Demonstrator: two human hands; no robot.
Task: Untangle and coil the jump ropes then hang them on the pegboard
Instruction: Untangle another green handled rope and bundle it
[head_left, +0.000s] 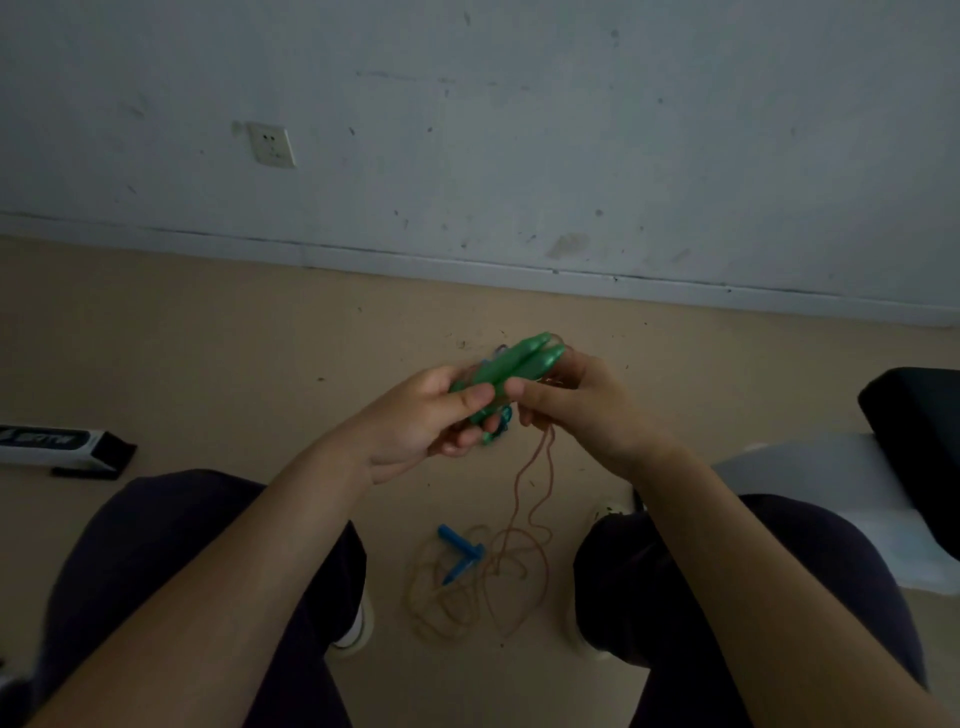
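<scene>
Because both green handles (506, 366) are pressed side by side, we can treat them as one bundle: our left hand (415, 415) curls round their lower ends, thumb on top, while our right hand (576, 405) pinches them from the other side, with cord (540, 467) gathered behind its fingers. Pairing the handles probably gives the coil a fixed starting point. Below the grip, the cord drops slack from our right hand to a loose tangle (467, 587) on the floor (208, 338) between our feet, where blue handles (460, 553) lie among the loops. No pegboard is in view, so we judge that untangling and coiling come first.
</scene>
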